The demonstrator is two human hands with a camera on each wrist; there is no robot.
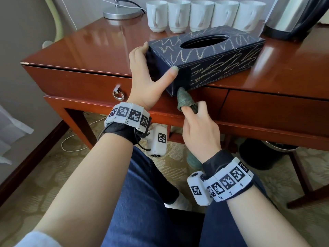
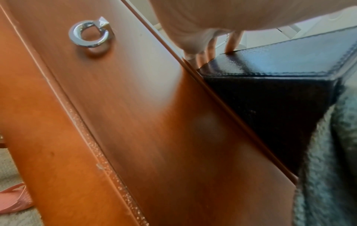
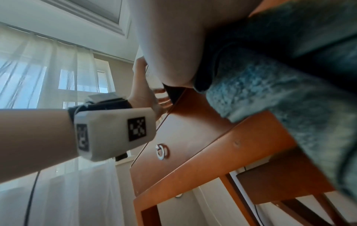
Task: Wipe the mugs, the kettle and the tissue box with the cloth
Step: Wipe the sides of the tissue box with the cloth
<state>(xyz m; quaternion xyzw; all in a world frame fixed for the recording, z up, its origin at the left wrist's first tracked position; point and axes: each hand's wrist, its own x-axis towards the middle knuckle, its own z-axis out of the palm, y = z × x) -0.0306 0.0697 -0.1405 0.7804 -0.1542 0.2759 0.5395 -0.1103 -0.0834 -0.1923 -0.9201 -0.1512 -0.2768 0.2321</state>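
Observation:
A dark tissue box (image 1: pixel 210 57) with gold scribbles lies on the wooden desk (image 1: pixel 89 45), its near end jutting over the front edge. My left hand (image 1: pixel 151 75) grips that end, thumb on the front corner and fingers round the far side; the box end (image 2: pixel 270 79) fills the left wrist view. My right hand (image 1: pixel 197 129) holds a green cloth (image 1: pixel 185 100) wrapped over a raised finger, its tip touching the box's lower corner. The cloth (image 3: pixel 280 91) fills the right wrist view. Several white mugs (image 1: pixel 201 15) stand in a row behind the box. The steel kettle (image 1: pixel 292 16) stands at the back right.
A lamp base (image 1: pixel 121 12) with its cable sits at the desk's back left. The drawer front has a ring pull (image 1: pixel 118 95). A dark bin (image 1: pixel 267 154) stands under the desk at right. My knees are below the hands.

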